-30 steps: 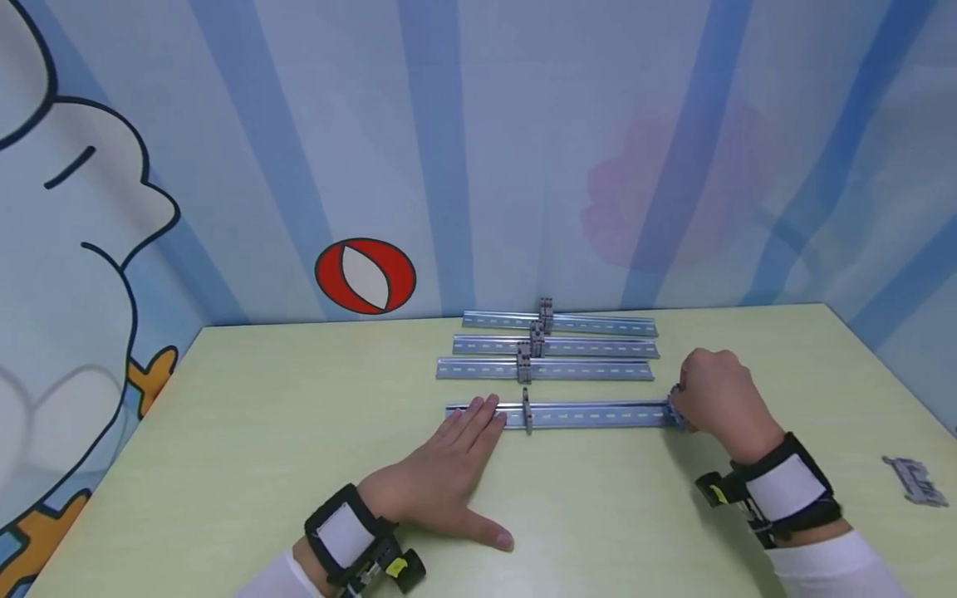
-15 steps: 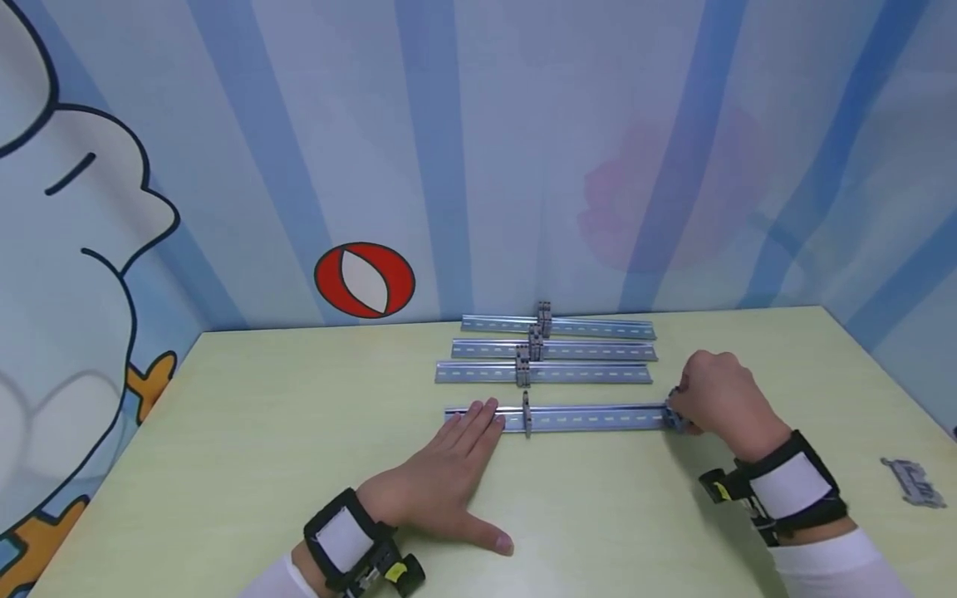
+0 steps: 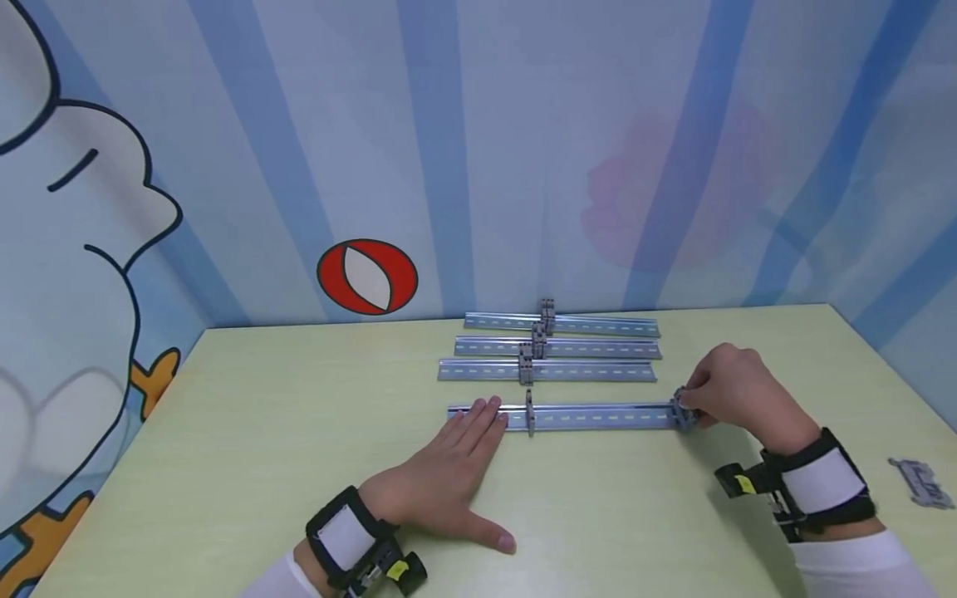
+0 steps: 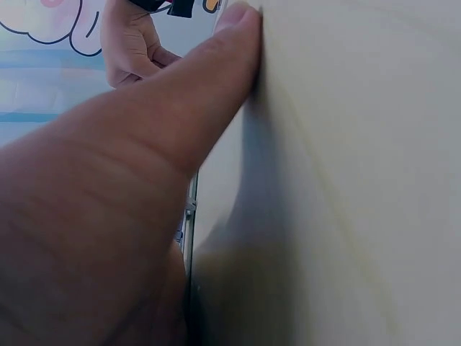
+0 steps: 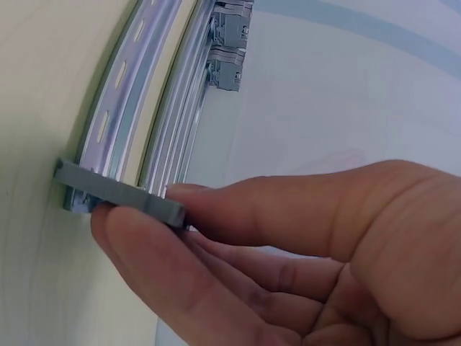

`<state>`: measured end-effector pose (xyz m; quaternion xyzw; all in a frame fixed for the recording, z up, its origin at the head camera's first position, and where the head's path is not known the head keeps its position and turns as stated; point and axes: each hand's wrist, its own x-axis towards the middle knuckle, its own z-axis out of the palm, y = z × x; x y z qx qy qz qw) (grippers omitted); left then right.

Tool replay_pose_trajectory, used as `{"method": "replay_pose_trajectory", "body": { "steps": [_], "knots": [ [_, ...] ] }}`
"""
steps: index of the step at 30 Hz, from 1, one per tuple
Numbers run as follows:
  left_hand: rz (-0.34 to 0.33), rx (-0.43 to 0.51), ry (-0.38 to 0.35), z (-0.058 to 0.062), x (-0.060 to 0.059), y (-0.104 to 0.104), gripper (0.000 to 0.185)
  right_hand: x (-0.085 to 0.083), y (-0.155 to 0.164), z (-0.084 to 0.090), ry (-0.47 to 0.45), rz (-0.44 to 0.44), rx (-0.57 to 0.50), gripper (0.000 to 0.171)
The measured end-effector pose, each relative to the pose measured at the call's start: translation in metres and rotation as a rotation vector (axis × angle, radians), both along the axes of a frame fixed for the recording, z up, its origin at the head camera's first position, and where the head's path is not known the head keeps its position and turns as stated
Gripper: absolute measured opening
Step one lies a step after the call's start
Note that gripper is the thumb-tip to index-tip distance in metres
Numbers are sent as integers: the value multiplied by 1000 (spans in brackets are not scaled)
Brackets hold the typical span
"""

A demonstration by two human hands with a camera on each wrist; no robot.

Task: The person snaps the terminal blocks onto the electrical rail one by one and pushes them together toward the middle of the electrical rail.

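Note:
A slotted metal DIN rail [image 3: 598,417] lies crosswise on the table, nearest the person. My left hand [image 3: 441,482] rests flat on its left end, fingers straight and thumb spread over the tabletop. Just right of those fingertips, a thin grey terminal block [image 3: 531,413] stands across the rail. At the rail's right end my right hand [image 3: 748,394] pinches another grey terminal block [image 5: 119,191] between thumb and fingers. This block sits across the rail's end; whether it is clipped on cannot be made out. In the left wrist view, the left thumb [image 4: 180,122] covers most of the rail.
Three more rails lie behind, roughly parallel: a near one [image 3: 598,370], a middle one [image 3: 606,348] and a far one [image 3: 613,325]. Each carries grey blocks [image 3: 526,365] left of its middle. A loose grey piece [image 3: 922,483] lies at the table's right. A printed backdrop [image 3: 508,166] rises behind.
My right hand has shifted slightly right and its wrist has turned, so more of the pinched terminal block shows. The left hand stays on the rail.

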<state>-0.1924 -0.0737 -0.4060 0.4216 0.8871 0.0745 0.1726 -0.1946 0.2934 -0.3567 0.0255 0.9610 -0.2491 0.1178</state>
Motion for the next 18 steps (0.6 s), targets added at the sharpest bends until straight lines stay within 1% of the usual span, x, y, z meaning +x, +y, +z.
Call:
{"method": "replay_pose_trajectory", "body": {
  "steps": [3,10,18],
  "knots": [
    [1,1,2,0,-1,0,129,0,1,-2,11,-3,-1,14],
    [0,-3,-2,1,-1,0,129,0,-2,-7,37,-47,-5,17],
    [3,-8,-8,1,-1,0,130,0,-7,-10,58,-63,-1,19]
  ]
}}
